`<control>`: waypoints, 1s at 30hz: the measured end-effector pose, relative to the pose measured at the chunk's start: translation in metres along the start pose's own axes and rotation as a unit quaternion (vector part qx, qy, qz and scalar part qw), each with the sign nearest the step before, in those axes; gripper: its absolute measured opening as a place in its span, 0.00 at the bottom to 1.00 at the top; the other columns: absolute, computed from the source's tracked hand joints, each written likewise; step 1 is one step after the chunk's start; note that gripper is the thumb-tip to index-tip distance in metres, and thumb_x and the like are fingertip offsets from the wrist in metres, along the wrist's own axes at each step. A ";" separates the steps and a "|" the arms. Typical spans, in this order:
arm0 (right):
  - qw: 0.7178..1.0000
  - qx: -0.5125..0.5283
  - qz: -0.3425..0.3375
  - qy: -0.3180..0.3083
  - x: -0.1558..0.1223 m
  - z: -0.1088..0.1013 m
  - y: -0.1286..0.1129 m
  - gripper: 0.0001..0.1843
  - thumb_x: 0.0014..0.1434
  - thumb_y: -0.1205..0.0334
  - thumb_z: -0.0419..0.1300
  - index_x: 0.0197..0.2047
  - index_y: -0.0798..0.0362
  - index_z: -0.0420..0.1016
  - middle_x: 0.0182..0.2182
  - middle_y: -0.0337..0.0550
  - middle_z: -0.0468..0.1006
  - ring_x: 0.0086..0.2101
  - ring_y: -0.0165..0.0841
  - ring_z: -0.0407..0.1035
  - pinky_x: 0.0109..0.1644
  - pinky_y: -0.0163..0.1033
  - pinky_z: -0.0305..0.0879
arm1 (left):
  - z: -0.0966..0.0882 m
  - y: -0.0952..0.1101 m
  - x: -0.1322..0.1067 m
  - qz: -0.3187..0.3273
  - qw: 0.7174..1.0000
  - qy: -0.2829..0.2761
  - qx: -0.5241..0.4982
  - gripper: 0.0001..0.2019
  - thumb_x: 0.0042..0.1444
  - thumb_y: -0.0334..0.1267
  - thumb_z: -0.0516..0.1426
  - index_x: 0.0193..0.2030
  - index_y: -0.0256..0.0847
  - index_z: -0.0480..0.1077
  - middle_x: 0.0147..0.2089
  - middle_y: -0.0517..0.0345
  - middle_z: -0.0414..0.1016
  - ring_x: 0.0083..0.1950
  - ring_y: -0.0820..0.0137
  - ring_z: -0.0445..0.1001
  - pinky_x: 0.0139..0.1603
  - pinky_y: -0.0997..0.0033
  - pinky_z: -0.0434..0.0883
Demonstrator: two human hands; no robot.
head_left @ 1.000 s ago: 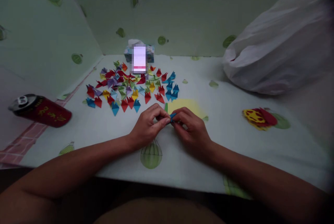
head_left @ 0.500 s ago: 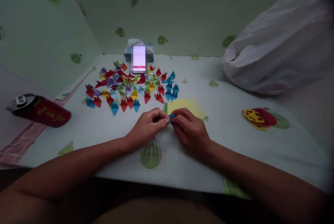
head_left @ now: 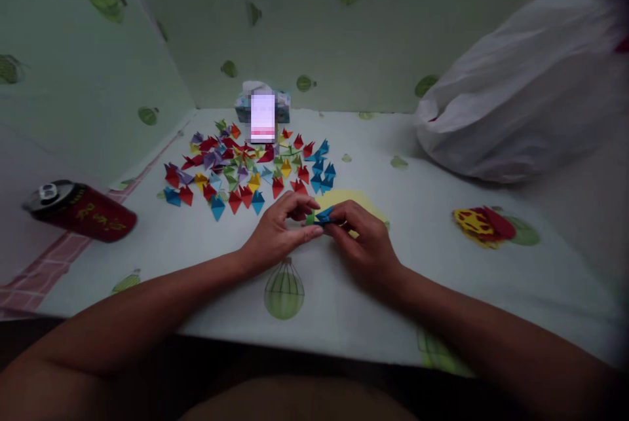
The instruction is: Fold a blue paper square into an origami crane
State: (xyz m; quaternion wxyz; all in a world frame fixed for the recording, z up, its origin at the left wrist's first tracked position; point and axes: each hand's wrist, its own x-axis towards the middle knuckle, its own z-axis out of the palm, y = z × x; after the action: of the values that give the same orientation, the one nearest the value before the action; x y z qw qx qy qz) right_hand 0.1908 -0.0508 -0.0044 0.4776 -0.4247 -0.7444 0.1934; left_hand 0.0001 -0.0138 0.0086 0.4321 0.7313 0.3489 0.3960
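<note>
A small piece of blue origami paper [head_left: 324, 215], folded narrow and pointed, is pinched between the thumb and fingers of my right hand [head_left: 363, 237]. To its left, my left hand [head_left: 279, 228] has its thumb and fingers spread apart; the thumb tip is at the lower edge of the blue paper, and I cannot tell whether it touches. Behind both hands lies yellow paper [head_left: 351, 197] with a green strip beside it. Many small folded paper cranes [head_left: 246, 195] in red, blue, yellow, green and purple are spread over the table just beyond my left hand.
A phone [head_left: 263, 116] with a lit screen leans on a tissue box [head_left: 284, 107] at the back. On the left a red drink can [head_left: 88, 211] appears tilted. A white plastic bag [head_left: 491, 107] bulges at the right, with red and yellow cut-out pieces [head_left: 484, 224] in front of it.
My left fingers have opened away from the blue paper, which both hands pinched before. The paper now shows more, held by my right hand. The view has shifted slightly.
</note>
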 end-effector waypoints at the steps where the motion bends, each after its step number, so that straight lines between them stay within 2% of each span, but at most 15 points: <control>1: 1.000 0.001 -0.002 -0.001 0.000 0.000 0.000 0.07 0.62 0.74 0.58 0.36 0.52 0.70 0.34 0.42 0.73 0.34 0.33 0.69 0.36 0.39 0.67 | 0.001 0.000 0.000 0.000 1.000 -0.013 -0.008 0.12 0.53 0.34 0.65 0.44 0.41 0.72 0.42 0.57 0.73 0.42 0.70 0.72 0.47 0.68 0.71; 4: 1.000 0.001 -0.018 -0.011 0.000 0.000 -0.001 0.07 0.62 0.74 0.58 0.37 0.52 0.70 0.34 0.43 0.74 0.34 0.33 0.69 0.37 0.39 0.67 | 0.003 -0.001 -0.001 -0.016 0.999 -0.039 -0.028 0.06 0.56 0.32 0.62 0.41 0.39 0.72 0.38 0.58 0.74 0.38 0.72 0.73 0.43 0.70 0.71; 8: 0.999 0.002 -0.028 -0.017 0.000 0.001 -0.001 0.07 0.63 0.73 0.58 0.36 0.51 0.71 0.35 0.43 0.74 0.37 0.34 0.70 0.39 0.40 0.68 | 0.003 -0.003 -0.001 -0.019 0.999 -0.043 -0.001 0.02 0.56 0.32 0.61 0.37 0.38 0.73 0.34 0.59 0.75 0.35 0.72 0.74 0.40 0.70 0.72; 12: 1.000 0.002 -0.023 -0.018 0.000 0.001 0.000 0.07 0.63 0.73 0.59 0.37 0.51 0.71 0.37 0.44 0.73 0.38 0.34 0.70 0.39 0.40 0.69 | 0.002 -0.004 -0.001 -0.006 1.000 -0.024 0.014 0.02 0.56 0.32 0.61 0.36 0.38 0.73 0.33 0.58 0.76 0.34 0.72 0.75 0.39 0.70 0.72; 17: 1.000 -0.003 0.000 -0.031 0.001 0.002 0.001 0.06 0.62 0.73 0.59 0.38 0.52 0.71 0.37 0.45 0.73 0.36 0.33 0.69 0.39 0.40 0.68 | 0.003 -0.005 -0.002 -0.029 0.999 -0.015 0.012 0.03 0.56 0.33 0.61 0.37 0.37 0.74 0.32 0.58 0.77 0.33 0.73 0.74 0.37 0.72 0.72; 24: 1.000 0.002 0.008 -0.027 0.000 0.004 0.004 0.08 0.61 0.74 0.58 0.34 0.52 0.69 0.34 0.43 0.73 0.35 0.33 0.69 0.38 0.40 0.66 | 0.003 -0.003 -0.002 -0.062 0.998 -0.012 0.002 0.05 0.55 0.36 0.62 0.36 0.38 0.75 0.32 0.58 0.78 0.32 0.72 0.75 0.35 0.72 0.71; 27: 1.000 0.013 0.020 -0.011 -0.001 0.004 0.004 0.07 0.61 0.74 0.59 0.37 0.51 0.69 0.37 0.43 0.73 0.35 0.33 0.69 0.37 0.39 0.68 | 0.004 -0.003 -0.002 -0.074 0.997 -0.004 0.013 0.05 0.54 0.36 0.62 0.35 0.38 0.75 0.30 0.59 0.78 0.31 0.72 0.74 0.33 0.73 0.70; 30: 1.000 0.008 -0.004 0.007 -0.001 0.004 0.002 0.09 0.61 0.73 0.59 0.42 0.50 0.69 0.41 0.45 0.72 0.39 0.34 0.70 0.39 0.40 0.71 | 0.005 -0.003 -0.002 -0.058 0.997 0.007 0.060 0.03 0.53 0.33 0.61 0.34 0.38 0.75 0.29 0.60 0.77 0.30 0.73 0.73 0.32 0.74 0.69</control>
State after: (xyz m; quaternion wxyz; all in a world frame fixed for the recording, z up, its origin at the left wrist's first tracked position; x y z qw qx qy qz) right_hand 0.1884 -0.0503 -0.0079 0.4867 -0.4196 -0.7411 0.1943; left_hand 0.0034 -0.0165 0.0037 0.4075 0.7317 0.4166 0.3535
